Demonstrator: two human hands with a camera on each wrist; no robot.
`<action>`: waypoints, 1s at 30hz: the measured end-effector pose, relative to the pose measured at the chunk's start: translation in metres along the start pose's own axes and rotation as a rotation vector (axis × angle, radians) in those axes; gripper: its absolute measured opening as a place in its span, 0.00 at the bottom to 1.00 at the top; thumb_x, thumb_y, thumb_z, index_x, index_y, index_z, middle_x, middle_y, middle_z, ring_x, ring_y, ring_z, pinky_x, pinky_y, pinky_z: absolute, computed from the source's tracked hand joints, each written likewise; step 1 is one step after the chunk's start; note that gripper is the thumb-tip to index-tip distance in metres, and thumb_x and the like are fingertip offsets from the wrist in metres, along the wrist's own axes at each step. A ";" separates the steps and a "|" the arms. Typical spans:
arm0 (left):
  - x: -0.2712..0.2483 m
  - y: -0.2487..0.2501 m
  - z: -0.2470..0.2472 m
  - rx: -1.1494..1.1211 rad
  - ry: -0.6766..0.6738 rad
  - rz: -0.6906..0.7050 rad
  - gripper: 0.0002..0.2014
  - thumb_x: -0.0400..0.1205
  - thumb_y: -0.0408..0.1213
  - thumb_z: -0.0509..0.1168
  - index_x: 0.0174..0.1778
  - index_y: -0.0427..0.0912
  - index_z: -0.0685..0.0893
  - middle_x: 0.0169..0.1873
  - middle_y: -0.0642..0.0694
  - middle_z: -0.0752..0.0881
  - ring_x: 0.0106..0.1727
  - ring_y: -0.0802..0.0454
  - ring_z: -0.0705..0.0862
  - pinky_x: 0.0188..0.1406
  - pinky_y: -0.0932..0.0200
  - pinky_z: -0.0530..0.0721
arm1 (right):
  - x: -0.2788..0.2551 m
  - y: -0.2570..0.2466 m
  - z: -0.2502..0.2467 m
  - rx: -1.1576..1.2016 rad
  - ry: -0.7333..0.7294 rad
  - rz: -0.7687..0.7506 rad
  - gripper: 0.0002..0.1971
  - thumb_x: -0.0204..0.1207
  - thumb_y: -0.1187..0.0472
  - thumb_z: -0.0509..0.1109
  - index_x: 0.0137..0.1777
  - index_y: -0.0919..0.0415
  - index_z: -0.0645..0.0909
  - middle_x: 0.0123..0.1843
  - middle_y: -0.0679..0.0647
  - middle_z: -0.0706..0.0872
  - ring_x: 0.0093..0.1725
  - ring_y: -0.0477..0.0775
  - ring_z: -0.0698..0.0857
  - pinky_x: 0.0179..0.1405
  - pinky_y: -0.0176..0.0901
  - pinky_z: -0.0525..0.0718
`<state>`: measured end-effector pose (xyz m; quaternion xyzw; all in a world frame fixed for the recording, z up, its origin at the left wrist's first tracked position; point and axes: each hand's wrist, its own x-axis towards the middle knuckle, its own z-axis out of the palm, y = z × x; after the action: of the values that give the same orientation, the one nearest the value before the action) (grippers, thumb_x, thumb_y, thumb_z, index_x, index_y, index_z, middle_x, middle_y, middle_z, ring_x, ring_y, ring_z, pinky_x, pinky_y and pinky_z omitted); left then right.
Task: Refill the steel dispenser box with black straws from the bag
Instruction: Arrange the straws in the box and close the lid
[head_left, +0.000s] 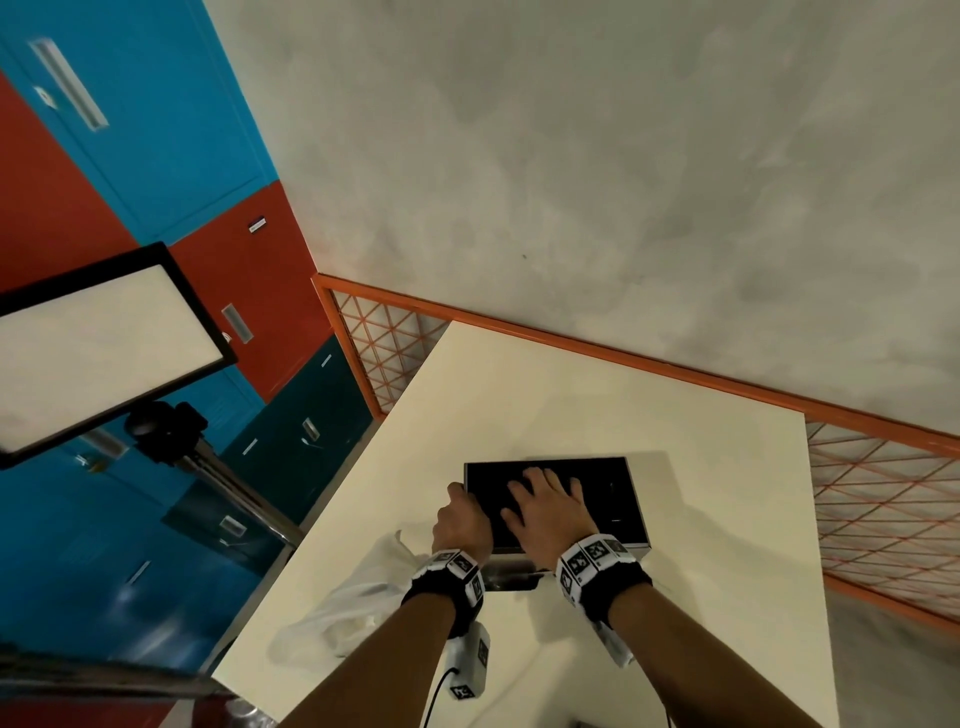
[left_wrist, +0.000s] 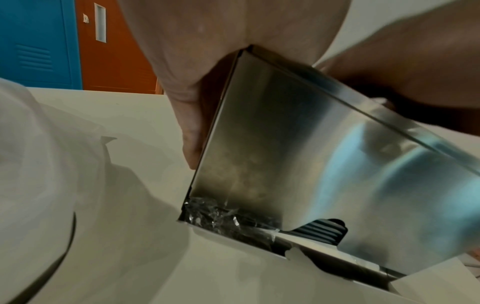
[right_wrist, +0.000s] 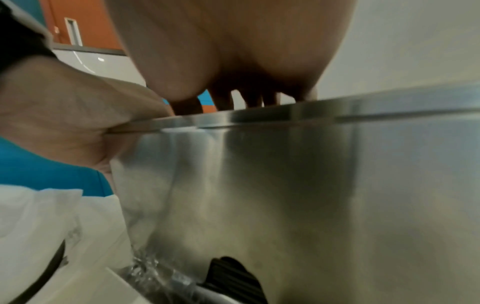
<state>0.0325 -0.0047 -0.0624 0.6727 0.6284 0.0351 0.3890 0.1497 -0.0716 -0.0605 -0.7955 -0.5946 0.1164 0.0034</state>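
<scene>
The steel dispenser box (head_left: 621, 501) stands on the white table (head_left: 597, 395) with its dark lid facing up. My right hand (head_left: 545, 512) lies flat on the lid with the fingers spread. My left hand (head_left: 462, 522) grips the box's left near corner; its thumb (left_wrist: 188, 123) runs down the steel side (left_wrist: 298, 154). In the slot at the foot of the front wall (right_wrist: 285, 185) I see black straws (left_wrist: 322, 229) and crumpled clear wrap (left_wrist: 215, 214). The white plastic bag (head_left: 343, 608) lies crumpled just left of my left wrist; what it holds is hidden.
An orange mesh railing (head_left: 883, 499) runs along the table's far and right edges. A light panel on a tripod (head_left: 98, 348) stands left of the table, in front of blue and red lockers (head_left: 156, 130). A cable (head_left: 436, 696) hangs from my left wrist.
</scene>
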 end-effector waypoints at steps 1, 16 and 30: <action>0.000 0.000 0.000 0.000 0.000 -0.001 0.12 0.91 0.42 0.48 0.63 0.39 0.70 0.59 0.30 0.84 0.58 0.28 0.85 0.51 0.43 0.80 | -0.002 0.003 0.002 0.012 -0.047 0.036 0.26 0.85 0.41 0.50 0.78 0.51 0.66 0.81 0.55 0.63 0.81 0.61 0.59 0.77 0.72 0.57; 0.003 -0.005 0.001 0.015 -0.009 0.040 0.11 0.91 0.40 0.48 0.62 0.39 0.69 0.59 0.28 0.83 0.57 0.27 0.84 0.50 0.42 0.78 | -0.023 0.038 -0.024 0.173 0.122 0.146 0.21 0.83 0.51 0.57 0.74 0.54 0.70 0.68 0.55 0.75 0.68 0.59 0.75 0.59 0.55 0.81; -0.046 -0.041 0.012 -0.066 0.063 0.216 0.17 0.90 0.38 0.53 0.76 0.44 0.67 0.49 0.40 0.88 0.43 0.44 0.85 0.43 0.54 0.76 | -0.072 0.094 -0.007 0.353 -0.032 0.504 0.12 0.81 0.61 0.56 0.63 0.59 0.64 0.52 0.60 0.86 0.49 0.65 0.87 0.43 0.52 0.82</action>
<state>-0.0043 -0.0544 -0.0739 0.7219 0.5625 0.1185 0.3851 0.2203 -0.1664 -0.0544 -0.9031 -0.3492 0.2275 0.1032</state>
